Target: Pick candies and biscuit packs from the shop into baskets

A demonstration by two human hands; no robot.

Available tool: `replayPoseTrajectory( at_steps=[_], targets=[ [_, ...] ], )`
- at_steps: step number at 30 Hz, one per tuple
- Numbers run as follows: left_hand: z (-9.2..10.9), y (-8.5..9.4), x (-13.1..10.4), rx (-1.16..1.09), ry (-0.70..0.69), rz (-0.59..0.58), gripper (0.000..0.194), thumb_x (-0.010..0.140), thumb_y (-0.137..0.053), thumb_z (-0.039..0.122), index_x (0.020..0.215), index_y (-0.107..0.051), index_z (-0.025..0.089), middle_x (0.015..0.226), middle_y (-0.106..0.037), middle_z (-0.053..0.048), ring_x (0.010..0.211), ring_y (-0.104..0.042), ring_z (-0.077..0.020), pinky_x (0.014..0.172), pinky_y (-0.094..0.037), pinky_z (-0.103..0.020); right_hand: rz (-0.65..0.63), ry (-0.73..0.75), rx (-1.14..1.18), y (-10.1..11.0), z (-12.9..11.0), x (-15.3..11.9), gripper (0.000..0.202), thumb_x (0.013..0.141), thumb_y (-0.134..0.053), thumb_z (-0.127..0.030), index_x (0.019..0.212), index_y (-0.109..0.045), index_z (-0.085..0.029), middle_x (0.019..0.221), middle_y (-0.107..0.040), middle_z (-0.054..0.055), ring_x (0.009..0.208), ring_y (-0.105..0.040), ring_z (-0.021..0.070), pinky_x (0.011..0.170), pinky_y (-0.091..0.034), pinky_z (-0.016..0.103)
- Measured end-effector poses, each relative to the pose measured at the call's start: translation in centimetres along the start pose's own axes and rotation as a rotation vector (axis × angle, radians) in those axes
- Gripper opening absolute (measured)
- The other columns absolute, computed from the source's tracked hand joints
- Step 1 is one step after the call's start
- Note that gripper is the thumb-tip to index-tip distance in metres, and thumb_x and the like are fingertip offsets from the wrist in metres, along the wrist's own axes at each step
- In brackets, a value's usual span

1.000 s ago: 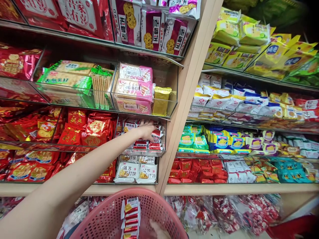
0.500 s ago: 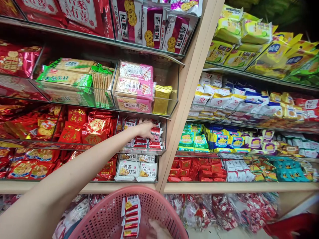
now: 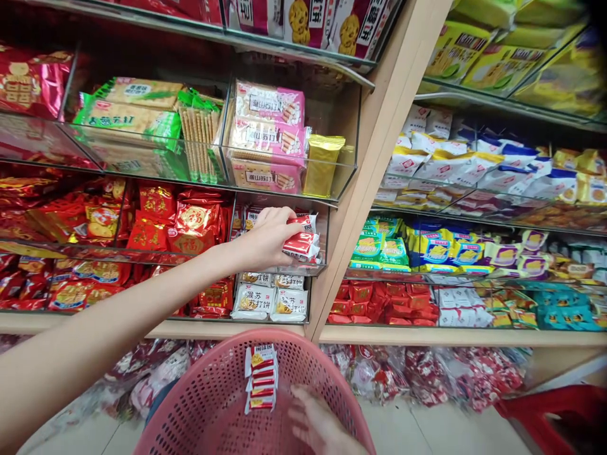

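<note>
My left hand [image 3: 270,237] reaches across to the shelf, with its fingers closed round a few small red-and-white biscuit packets [image 3: 303,237] at the front of their clear compartment. More of the same kind lie behind and beneath the hand, partly hidden. Lower down stands a pink plastic basket [image 3: 208,385] with round holes. Against its far inner wall lies a row of red-and-white packets [image 3: 261,379]. My right hand [image 3: 315,417] is inside the basket at the right, fingers apart and holding nothing, just beside that row.
White soda-cracker packs [image 3: 270,302] fill the compartment below my left hand. Pink-and-white cracker packs [image 3: 270,136] and a gold packet [image 3: 324,165] sit above it. A wooden upright [image 3: 374,158] divides the shelves. Bagged goods [image 3: 403,373] and a red stool [image 3: 564,411] are on the floor.
My left hand has drawn the packets up and out toward the compartment's front. My right hand shows more fully in the basket, its fingers spread. The view has shifted closer.
</note>
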State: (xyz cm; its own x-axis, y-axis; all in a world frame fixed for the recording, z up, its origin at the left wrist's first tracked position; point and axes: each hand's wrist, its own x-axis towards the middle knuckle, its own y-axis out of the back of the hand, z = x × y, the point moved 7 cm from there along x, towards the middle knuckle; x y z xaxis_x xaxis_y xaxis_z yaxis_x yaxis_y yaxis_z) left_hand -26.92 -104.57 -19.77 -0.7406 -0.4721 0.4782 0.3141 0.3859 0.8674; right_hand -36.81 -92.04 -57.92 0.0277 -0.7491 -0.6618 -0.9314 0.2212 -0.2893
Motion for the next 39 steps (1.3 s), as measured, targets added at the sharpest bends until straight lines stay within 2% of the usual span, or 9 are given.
replayPoseTrajectory(
  at_steps=[5,9,12,15,20,23,30,34,39],
  targets=[
    [1.9,1.8,-3.3,-0.087,-0.009,0.027,0.031,0.071,-0.064,0.035,0.098,-0.059,0.020,0.113,-0.045,-0.009,0.104,-0.039,-0.0267,0.089,-0.031,-0.042,-0.015,0.002,0.000,-0.1,0.0,-0.2,0.064,0.046,-0.075,-0.056,0.098,-0.052,-0.025,0.119,-0.057,0.007,0.106,-0.055,0.0227,0.085,-0.041,0.033],
    [3.8,2.0,-7.0,-0.352,0.097,-0.067,0.030,0.072,-0.062,0.032,0.102,-0.060,0.028,0.120,-0.044,-0.005,0.113,-0.037,-0.0266,0.097,-0.029,-0.041,-0.014,0.091,-0.012,-0.3,-1.5,-0.9,0.055,0.058,-0.071,-0.052,0.101,-0.053,-0.025,0.121,-0.056,0.006,0.108,-0.053,0.0213,0.089,-0.039,0.034],
    [5.0,-0.5,-10.5,-0.717,0.252,-0.240,0.033,0.071,-0.063,0.035,0.103,-0.061,0.033,0.123,-0.045,-0.001,0.116,-0.039,-0.0248,0.099,-0.032,-0.038,-0.065,0.264,0.016,-1.6,-4.3,-2.3,0.049,0.067,-0.068,-0.048,0.108,-0.054,-0.025,0.125,-0.054,0.005,0.115,-0.049,0.0200,0.094,-0.036,0.034],
    [6.1,-4.5,-13.9,-1.041,0.374,-0.431,0.042,0.065,-0.069,0.036,0.106,-0.061,0.031,0.121,-0.050,-0.001,0.112,-0.045,-0.0244,0.098,-0.035,-0.040,-0.248,0.375,0.119,-4.1,-6.7,-3.8,0.044,0.077,-0.058,-0.050,0.114,-0.054,-0.026,0.128,-0.052,0.004,0.118,-0.046,0.0201,0.094,-0.036,0.034],
    [7.1,-11.8,-18.6,-1.467,0.611,-0.699,0.043,0.059,-0.075,0.031,0.099,-0.064,0.022,0.093,-0.064,0.000,0.087,-0.058,-0.0208,0.079,-0.046,-0.034,-0.419,0.287,0.204,-6.8,-6.6,-4.9,0.052,0.084,-0.040,-0.060,0.114,-0.056,-0.021,0.117,-0.059,0.008,0.106,-0.053,0.0209,0.086,-0.042,0.033],
    [7.5,-14.8,-20.5,-1.592,0.720,-0.781,0.039,0.056,-0.077,0.030,0.092,-0.066,0.019,0.083,-0.066,-0.001,0.077,-0.059,-0.0180,0.073,-0.046,-0.031,-0.474,0.223,0.176,-7.7,-5.4,-5.7,0.051,0.084,-0.039,-0.059,0.116,-0.054,-0.022,0.112,-0.061,0.007,0.100,-0.056,0.0203,0.080,-0.044,0.032],
    [8.9,-17.9,-22.4,-1.655,0.766,-0.918,0.042,0.047,-0.082,0.030,0.085,-0.066,0.021,0.080,-0.066,0.001,0.077,-0.061,-0.0180,0.078,-0.046,-0.033,-0.500,0.196,0.068,-8.0,-2.5,-6.6,0.041,0.079,-0.060,-0.042,0.117,-0.051,-0.027,0.114,-0.060,0.003,0.096,-0.058,0.0166,0.077,-0.045,0.029],
    [9.6,-18.7,-22.9,-1.515,0.765,-1.024,0.048,0.046,-0.081,0.034,0.088,-0.060,0.023,0.086,-0.066,0.000,0.085,-0.062,-0.0219,0.074,-0.047,-0.034,-0.485,0.130,0.061,-7.8,-1.1,-6.1,0.042,0.077,-0.064,-0.037,0.116,-0.050,-0.026,0.110,-0.062,0.003,0.091,-0.061,0.0170,0.074,-0.047,0.030],
    [9.2,-19.3,-22.9,-1.405,0.831,-1.054,0.068,0.045,-0.081,0.032,0.103,-0.046,0.022,0.097,-0.063,-0.004,0.084,-0.063,-0.0240,0.063,-0.048,-0.033,-0.491,0.071,0.091,-7.8,0.0,-5.7,0.042,0.076,-0.064,-0.039,0.114,-0.051,-0.025,0.099,-0.067,0.003,0.082,-0.063,0.0171,0.072,-0.048,0.032]
  ],
)
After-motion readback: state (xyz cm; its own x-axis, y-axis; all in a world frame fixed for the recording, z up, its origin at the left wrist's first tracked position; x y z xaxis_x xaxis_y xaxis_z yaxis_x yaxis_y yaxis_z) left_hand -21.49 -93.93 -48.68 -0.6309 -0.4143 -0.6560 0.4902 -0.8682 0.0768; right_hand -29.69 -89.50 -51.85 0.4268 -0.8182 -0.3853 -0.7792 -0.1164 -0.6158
